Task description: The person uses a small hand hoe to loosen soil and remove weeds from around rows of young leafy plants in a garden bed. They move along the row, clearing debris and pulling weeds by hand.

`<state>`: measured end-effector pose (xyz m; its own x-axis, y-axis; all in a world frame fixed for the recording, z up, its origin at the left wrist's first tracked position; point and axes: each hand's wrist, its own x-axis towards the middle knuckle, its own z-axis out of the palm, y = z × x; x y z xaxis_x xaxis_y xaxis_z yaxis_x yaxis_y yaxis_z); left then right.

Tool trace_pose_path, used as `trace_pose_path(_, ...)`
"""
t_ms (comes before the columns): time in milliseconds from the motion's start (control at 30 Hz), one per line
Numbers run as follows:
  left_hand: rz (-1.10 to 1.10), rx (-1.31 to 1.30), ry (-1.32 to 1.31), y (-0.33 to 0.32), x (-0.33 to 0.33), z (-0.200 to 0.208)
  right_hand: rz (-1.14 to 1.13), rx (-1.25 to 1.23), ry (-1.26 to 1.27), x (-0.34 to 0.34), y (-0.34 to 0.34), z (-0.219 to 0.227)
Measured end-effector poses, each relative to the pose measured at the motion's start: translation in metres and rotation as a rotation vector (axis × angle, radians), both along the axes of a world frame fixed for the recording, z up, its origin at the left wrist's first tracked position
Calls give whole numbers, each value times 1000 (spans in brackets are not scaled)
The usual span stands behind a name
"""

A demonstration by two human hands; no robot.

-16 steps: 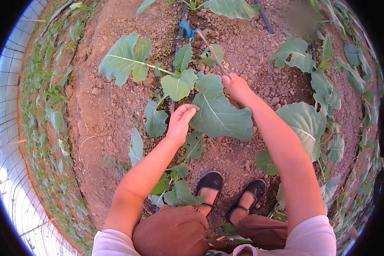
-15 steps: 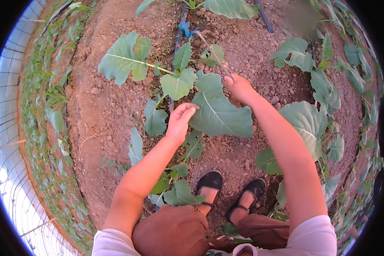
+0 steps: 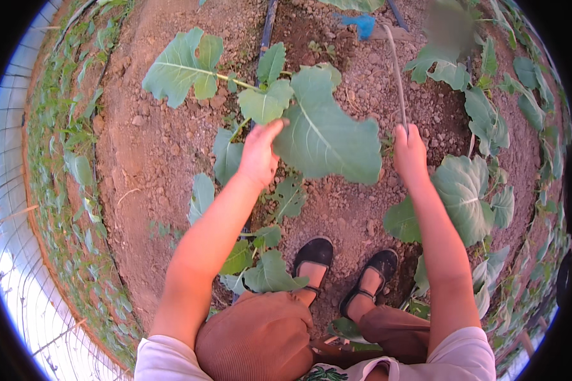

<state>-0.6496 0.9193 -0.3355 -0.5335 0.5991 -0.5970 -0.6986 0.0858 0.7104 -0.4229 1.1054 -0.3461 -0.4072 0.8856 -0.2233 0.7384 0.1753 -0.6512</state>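
Observation:
My left hand point(image 3: 260, 152) is closed on the left edge of a broad green leaf point(image 3: 327, 130), thumb and fingers together at its rim. The leaf belongs to a leafy plant whose smaller leaves, a pale green leaf point(image 3: 265, 101) among them, spread just beyond the hand. My right hand point(image 3: 410, 152) grips the near end of a thin brown stick point(image 3: 397, 73), which points away from me over the soil. At the stick's far end is a blurred blue piece point(image 3: 359, 25); what it is made of I cannot tell.
A dark drip hose point(image 3: 268, 28) runs along the row behind the plant. More broad-leaved plants point(image 3: 461, 197) stand at right, and low green growth point(image 3: 76, 165) lines the left side. My feet in black shoes point(image 3: 313, 255) stand on crumbly brown soil close to lower leaves point(image 3: 273, 289).
My right hand has swung the stick to the right, taking its blue end away from the hose. My left hand has moved slightly up and left along the big leaf's edge.

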Motion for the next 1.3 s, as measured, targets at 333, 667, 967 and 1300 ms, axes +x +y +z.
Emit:
trace_pose_path(333,-256,428,-14,27,-38,52,167,-261,67,53,-175,-12)
trace_pose_path(667,-131,-338,324,-54,-24,33,135,-346,22,22,-208,-23)
trace_pose_path(967,-1298,-790,707,-97,55,32,188,-373,86,23,-185,-12)
trace_pose_path(1300,-1228,-610,530,-138,59,27,380,-429,-104,81,-195,5)
